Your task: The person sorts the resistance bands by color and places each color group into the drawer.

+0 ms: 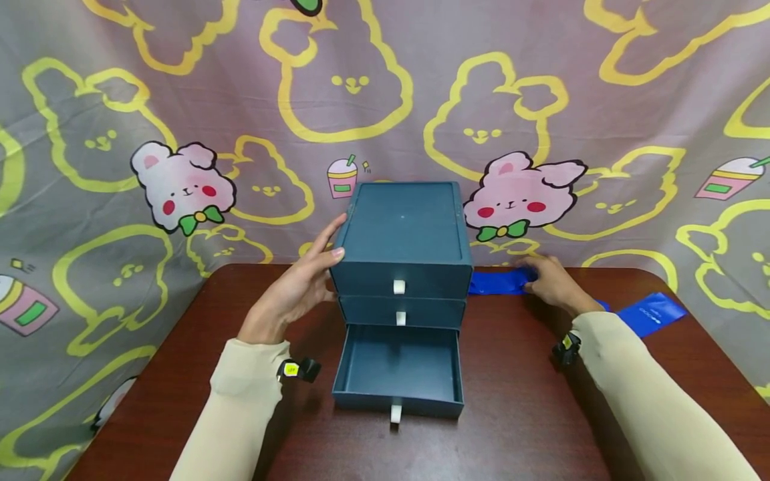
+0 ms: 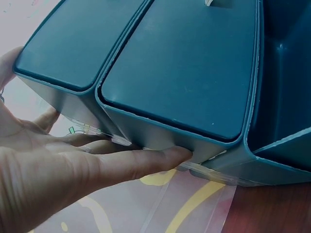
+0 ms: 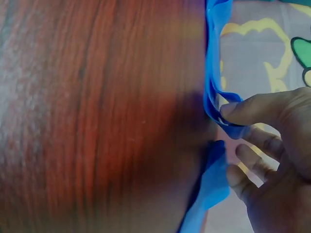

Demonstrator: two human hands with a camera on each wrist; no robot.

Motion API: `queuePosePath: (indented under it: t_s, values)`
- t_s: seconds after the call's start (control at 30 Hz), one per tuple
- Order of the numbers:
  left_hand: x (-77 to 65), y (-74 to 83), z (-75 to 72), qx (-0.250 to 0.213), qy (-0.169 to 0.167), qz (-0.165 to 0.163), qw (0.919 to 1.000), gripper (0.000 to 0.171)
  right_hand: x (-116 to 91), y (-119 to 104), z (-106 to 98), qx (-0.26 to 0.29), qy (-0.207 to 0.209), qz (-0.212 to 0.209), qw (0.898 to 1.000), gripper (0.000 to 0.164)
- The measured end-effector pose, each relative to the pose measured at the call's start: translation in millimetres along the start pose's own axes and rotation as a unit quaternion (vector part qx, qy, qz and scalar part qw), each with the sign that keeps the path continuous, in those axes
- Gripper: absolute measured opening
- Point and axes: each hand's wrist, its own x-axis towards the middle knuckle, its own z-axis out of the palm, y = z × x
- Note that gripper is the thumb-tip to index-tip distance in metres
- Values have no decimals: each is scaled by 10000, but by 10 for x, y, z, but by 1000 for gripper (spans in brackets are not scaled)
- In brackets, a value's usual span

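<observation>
A dark blue three-drawer box stands mid-table, its bottom drawer pulled out and bare inside. The upper two drawers are pushed in; each drawer has a white pull tab. My left hand rests against the box's left side, and in the left wrist view its fingers lie extended along the side wall. At the back right, my right hand pinches one end of a flat, shiny blue packet between thumb and fingers. In the right wrist view the packet bends round the thumb.
Another blue packet with white lettering lies right of my right forearm, partly behind the sleeve. The brown wooden table ends at a patterned cloth curtain just behind the box.
</observation>
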Motion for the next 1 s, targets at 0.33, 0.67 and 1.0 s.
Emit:
queuePosePath:
  t_s: [0.33, 0.67, 1.0]
  values:
    - [-2, 11, 0, -51, -4, -27, 10000, 69, -100, -168, -104, 230, -126, -114, 9996, 49]
    - [-3, 15, 2, 8, 7, -21, 10000, 69, -259, -439, -215, 492, 151, -69, 9987, 41]
    - [-5, 4, -2, 36, 13, -35, 10000, 69, -530, -799, -382, 452, 615, -684, 9947, 34]
